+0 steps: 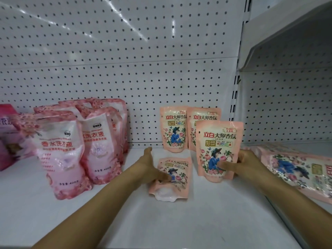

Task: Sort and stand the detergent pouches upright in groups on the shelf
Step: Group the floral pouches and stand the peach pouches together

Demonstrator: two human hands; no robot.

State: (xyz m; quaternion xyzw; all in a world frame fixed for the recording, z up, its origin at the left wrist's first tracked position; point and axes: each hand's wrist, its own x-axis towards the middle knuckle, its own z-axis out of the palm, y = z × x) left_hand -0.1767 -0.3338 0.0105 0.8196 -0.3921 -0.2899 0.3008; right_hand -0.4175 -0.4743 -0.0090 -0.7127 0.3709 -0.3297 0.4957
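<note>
My right hand (239,163) grips an upright peach pouch (218,141) with a floral print and a blue figure, thumb across its front, its base at the shelf (179,221). My left hand (150,168) holds the lower part of a matching small pouch (175,177) that lies tilted back on the shelf. Two more of these peach pouches (173,128) (203,116) stand side by side against the pegboard behind. To the left, a group of larger pink 400 g pouches (61,155) (100,146) stands upright.
A bundle of the same peach pouches (294,169) lies flat at the right, over the shelf's edge. Dark pink packs (7,137) sit at the far left. A white pegboard wall (125,60) backs the shelf; another shelf (287,38) juts out upper right.
</note>
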